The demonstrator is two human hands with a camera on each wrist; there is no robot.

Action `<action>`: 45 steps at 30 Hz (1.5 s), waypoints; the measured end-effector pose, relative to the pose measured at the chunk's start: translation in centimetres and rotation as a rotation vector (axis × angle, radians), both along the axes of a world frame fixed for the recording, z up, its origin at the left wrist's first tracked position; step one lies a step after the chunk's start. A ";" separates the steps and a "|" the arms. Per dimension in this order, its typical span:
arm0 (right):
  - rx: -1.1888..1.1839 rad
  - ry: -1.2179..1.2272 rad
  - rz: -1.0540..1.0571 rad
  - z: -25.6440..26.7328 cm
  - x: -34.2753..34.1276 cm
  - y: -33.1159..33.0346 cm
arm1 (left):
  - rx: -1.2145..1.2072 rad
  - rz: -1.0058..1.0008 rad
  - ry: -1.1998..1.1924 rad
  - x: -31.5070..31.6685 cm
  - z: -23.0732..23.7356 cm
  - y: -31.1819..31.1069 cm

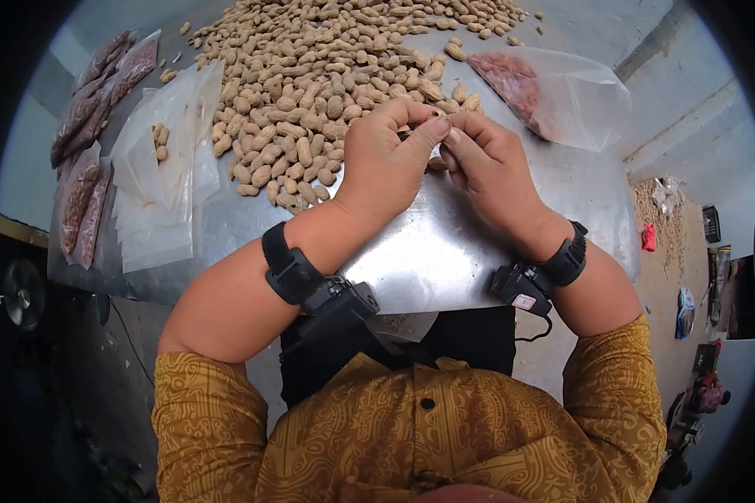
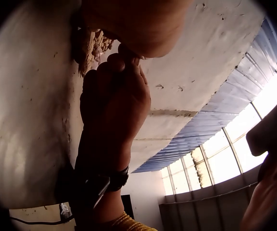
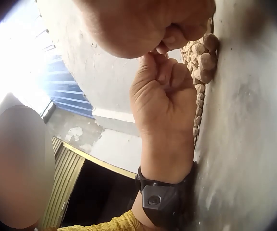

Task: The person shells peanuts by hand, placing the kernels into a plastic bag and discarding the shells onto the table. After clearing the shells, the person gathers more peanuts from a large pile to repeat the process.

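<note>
Over the near edge of a peanut pile (image 1: 310,109), both hands meet fingertip to fingertip. My left hand (image 1: 384,155) and right hand (image 1: 497,172) pinch a peanut (image 1: 435,116) between thumbs and forefingers; most of it is hidden by the fingers. In the left wrist view, the right hand (image 2: 114,103) reaches up to the left one, its fingers curled. The right wrist view has the left hand (image 3: 165,103) with thumb and fingertips drawn together against the right hand (image 3: 143,24). Another unshelled peanut (image 1: 437,164) lies just below the joined fingers.
A shiny metal table (image 1: 419,251) carries the pile. To the left lie flat clear plastic bags (image 1: 155,226) and filled bags of reddish kernels (image 1: 84,201). At right, a partly filled clear bag (image 1: 512,84) of reddish kernels rests on the table. Each wrist wears a strapped black device.
</note>
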State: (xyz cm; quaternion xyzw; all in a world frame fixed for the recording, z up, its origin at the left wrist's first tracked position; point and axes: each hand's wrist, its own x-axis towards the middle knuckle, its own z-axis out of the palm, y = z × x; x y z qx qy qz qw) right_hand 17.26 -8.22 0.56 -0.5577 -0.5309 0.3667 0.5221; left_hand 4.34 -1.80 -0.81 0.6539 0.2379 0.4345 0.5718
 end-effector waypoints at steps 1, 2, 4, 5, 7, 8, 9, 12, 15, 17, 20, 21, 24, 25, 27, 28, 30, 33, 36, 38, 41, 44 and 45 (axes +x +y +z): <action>-0.034 0.090 0.018 0.2 -0.1 0.0 | -0.034 -0.020 -0.027 0.0 0.2 -0.1; -0.031 0.164 0.037 0.0 -0.1 0.1 | -0.025 -0.007 -0.021 0.0 0.1 0.0; -0.028 0.312 0.073 -0.6 -0.1 0.3 | -0.009 0.019 -0.010 0.1 -0.2 0.1; -0.025 0.368 0.082 -0.9 0.0 0.3 | -0.006 0.036 -0.022 0.1 -0.2 0.1; -0.019 0.477 0.101 -1.2 0.0 0.4 | -0.001 0.069 -0.048 0.3 -0.2 0.1; -0.019 0.534 0.112 -1.2 -0.1 0.3 | 0.018 0.076 -0.043 0.2 -0.2 0.1; -0.018 0.590 0.122 -1.1 -0.2 0.3 | 0.037 0.083 -0.039 0.2 -0.2 0.2; 0.009 0.701 0.160 -1.4 -0.3 0.3 | 0.070 0.092 -0.061 0.2 0.1 -0.1; 0.018 0.760 0.180 -1.3 -0.2 0.4 | 0.013 0.062 -0.099 0.1 0.6 -0.4; 0.006 0.792 0.195 -1.1 -0.3 0.5 | 0.025 0.067 -0.101 0.1 0.5 -0.2; -0.023 0.855 0.220 -0.8 -0.2 0.5 | 0.215 0.126 -0.043 0.2 0.3 0.2; -0.033 0.882 0.224 -0.8 -0.1 0.5 | 0.317 0.146 -0.006 0.2 0.6 0.2; -0.055 1.008 0.276 -1.1 0.5 0.9 | 0.631 0.178 0.042 0.1 0.5 0.9; -0.060 1.057 0.300 -1.3 0.7 1.0 | 0.738 0.184 0.046 0.1 0.5 1.1; -0.064 1.133 0.351 -2.0 1.1 1.3 | 0.752 0.188 0.054 0.2 0.5 1.0; -0.067 1.172 0.376 -2.3 1.3 1.3 | 0.757 0.190 0.058 0.2 0.5 1.0; -0.085 1.166 0.370 -2.3 1.3 1.4 | 0.767 0.189 0.065 0.1 0.6 1.1; -0.079 1.141 0.379 -2.4 1.5 1.5 | 0.700 0.178 0.060 0.0 0.5 1.2; -0.046 1.036 0.278 -1.8 1.0 1.2 | 0.458 0.149 0.060 -0.1 0.3 1.3; -0.041 0.941 0.201 -1.2 0.7 1.1 | 0.293 0.094 0.050 -0.1 0.1 1.3; -0.048 0.820 0.134 -0.8 0.6 0.9 | 0.001 -0.038 -0.035 -0.1 0.5 1.0; -0.036 0.706 0.092 -0.8 1.4 1.2 | -0.443 -0.173 -0.278 -0.5 1.1 1.2; -0.043 0.641 0.093 -0.8 2.0 1.3 | -0.546 -0.216 -0.400 -0.8 0.5 2.1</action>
